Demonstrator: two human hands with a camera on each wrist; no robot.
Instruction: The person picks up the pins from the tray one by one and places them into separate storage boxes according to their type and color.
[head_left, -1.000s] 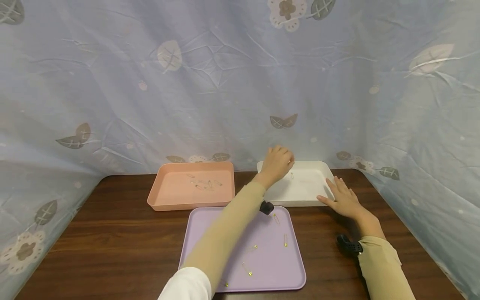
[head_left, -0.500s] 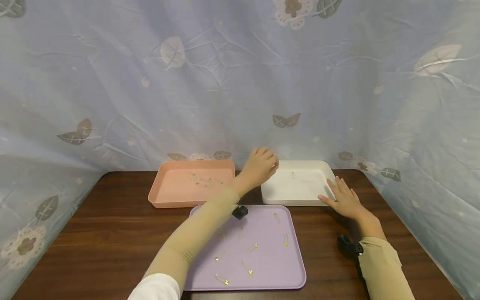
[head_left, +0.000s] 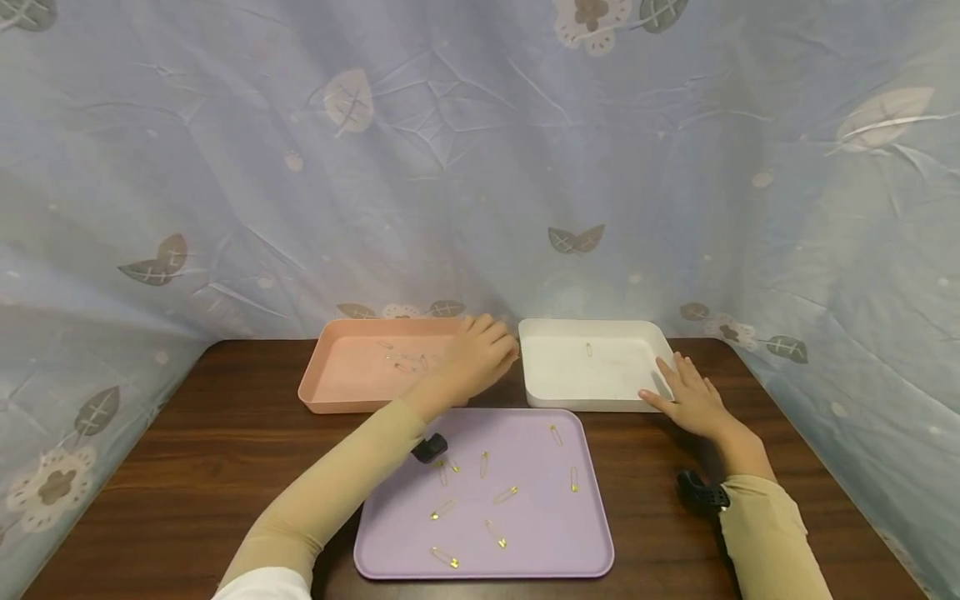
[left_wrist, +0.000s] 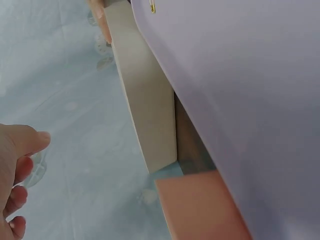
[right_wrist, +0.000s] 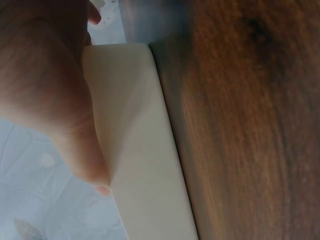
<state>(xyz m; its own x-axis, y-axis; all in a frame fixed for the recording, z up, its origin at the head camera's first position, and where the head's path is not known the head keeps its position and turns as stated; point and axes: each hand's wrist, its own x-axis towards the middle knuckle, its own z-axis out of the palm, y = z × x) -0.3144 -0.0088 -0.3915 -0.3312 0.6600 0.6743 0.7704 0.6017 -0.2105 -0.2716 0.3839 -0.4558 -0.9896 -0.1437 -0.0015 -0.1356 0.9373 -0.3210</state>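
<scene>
My left hand (head_left: 480,354) hovers over the right end of the pink tray (head_left: 318,387), hiding part of its inside. Its fingers are loosely bent with nothing seen between them; the left wrist view shows the thumb (left_wrist: 32,140) apart from the other fingertips. Spread fingers of my right hand (head_left: 693,400) rest at the right side of the white tray (head_left: 600,407), the thumb (right_wrist: 87,160) at its rim in the right wrist view. One safety pin (head_left: 588,350) lies inside the white tray. Several silver-looking safety pins (head_left: 401,367) lie in the pink one.
A lilac tray (head_left: 555,550) in front bears several scattered gold safety pins (head_left: 444,557). All three trays stand on a dark wooden table (head_left: 187,475). Behind it and at both sides hangs a blue patterned cloth (head_left: 480,183).
My left hand has moved left from above the white tray to the pink tray's right end, uncovering more pins on the lilac tray. My right hand has stayed at the white tray.
</scene>
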